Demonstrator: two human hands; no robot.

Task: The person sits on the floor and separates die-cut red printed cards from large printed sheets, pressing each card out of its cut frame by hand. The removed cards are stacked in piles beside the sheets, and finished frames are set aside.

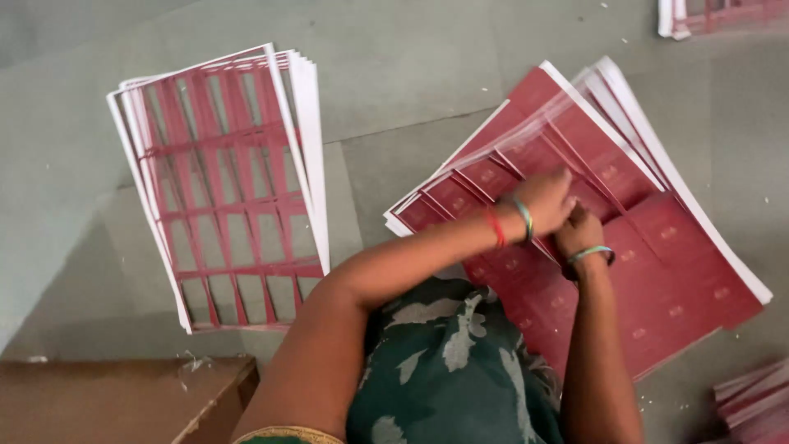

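A stack of dark red printed sheets (657, 271) with white edges lies on the grey floor at right, die-cut into small rectangular labels. My left hand (546, 200) grips the cut-out lattice frame (501, 168) of the top sheet and lifts it off the stack. My right hand (579, 232) sits just beside the left, fingers closed and pressing on the labels underneath. Both wrists wear bangles. At left rests a pile of stripped lattice frames (222, 189), red bars with empty windows.
A brown cardboard box (123, 399) stands at the lower left. More red sheets show at the top right corner (715, 16) and lower right corner (756, 403). Grey floor (394, 90) stretches between the two piles. My green patterned clothing fills the bottom centre.
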